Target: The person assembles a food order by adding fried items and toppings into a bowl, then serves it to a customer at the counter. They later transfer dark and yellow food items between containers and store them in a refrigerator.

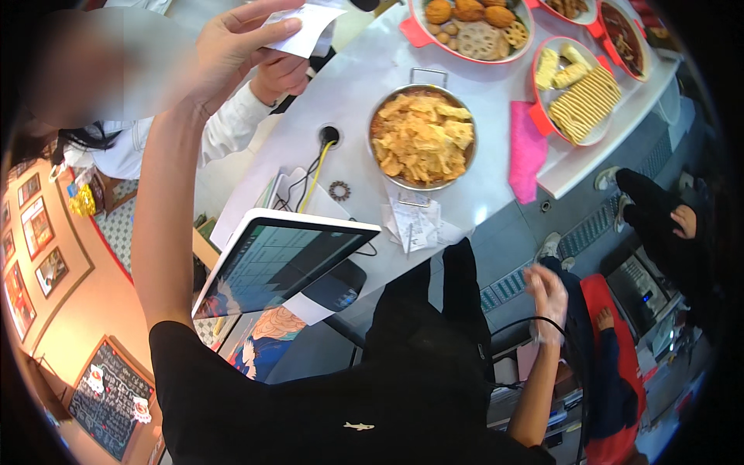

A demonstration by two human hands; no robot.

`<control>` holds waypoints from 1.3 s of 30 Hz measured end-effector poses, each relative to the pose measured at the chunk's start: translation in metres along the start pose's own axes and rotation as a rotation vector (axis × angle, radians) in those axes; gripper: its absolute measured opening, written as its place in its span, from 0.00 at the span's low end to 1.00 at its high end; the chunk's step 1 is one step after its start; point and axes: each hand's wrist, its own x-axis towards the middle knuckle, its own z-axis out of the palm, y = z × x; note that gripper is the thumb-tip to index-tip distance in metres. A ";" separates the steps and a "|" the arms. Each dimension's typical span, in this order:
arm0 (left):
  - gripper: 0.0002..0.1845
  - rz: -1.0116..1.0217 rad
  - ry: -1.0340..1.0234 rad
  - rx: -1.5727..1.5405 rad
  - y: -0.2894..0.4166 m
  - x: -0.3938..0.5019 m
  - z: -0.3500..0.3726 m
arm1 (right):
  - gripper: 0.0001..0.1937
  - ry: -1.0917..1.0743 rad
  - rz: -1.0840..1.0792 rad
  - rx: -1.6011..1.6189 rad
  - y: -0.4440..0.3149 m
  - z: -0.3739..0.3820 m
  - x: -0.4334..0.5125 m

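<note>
My left hand [232, 52] is stretched out over the counter's far left side, its thumb pressing on a white paper slip [308, 29]. Just below the slip is another person's hand [280, 78] in a white sleeve; whether it also grips the paper is unclear. My right hand [546, 296] hangs beside my body past the counter edge, fingers loosely bent and nothing seen in them. A white-framed touchscreen terminal [290, 256] stands in front of me. Beyond it, a two-handled steel pan [422, 136] heaped with fried yellow pieces sits on the counter [349, 87].
Printed receipts [415, 218] lie by the pan. Cables [317, 168] run from a counter hole near a coiled hair tie [339, 190]. Red-handled dishes of food [575, 93] and a pink cloth [526, 151] are at right. A person in a red apron [616, 372] is close on my right.
</note>
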 end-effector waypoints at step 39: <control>0.13 0.115 0.459 -0.123 -0.042 -0.336 0.279 | 0.28 0.010 -0.279 0.385 0.045 -0.039 -0.003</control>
